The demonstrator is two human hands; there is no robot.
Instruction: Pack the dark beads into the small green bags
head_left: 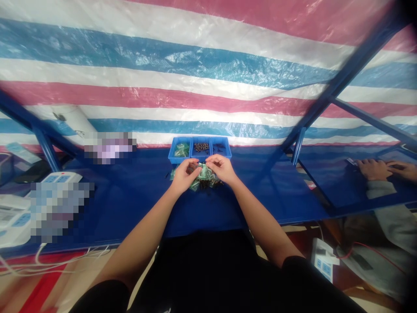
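Over a heap of small parts on the blue table, my left hand (186, 176) and my right hand (223, 168) face each other with thumb and fingers closed. A small clear plastic bag (205, 172) with a green tint spans the gap between them, its edges pinched by both hands. Beneath lie more greenish bags (194, 186) and dark little pieces (206, 184), partly covered by my hands. Just beyond stands a blue three-section bin (173, 160). Its left section has greenish bags (181, 150), the middle brass-and-dark small parts (201, 147), the right dark thin pieces (219, 148).
White power strips (61, 177) with cables lie on the left of the table (137, 208). Blue frame bars (309, 111) slope down on both sides before a striped plastic sheet (195, 74). At right, another person's hands (374, 169) rest on a blue surface.
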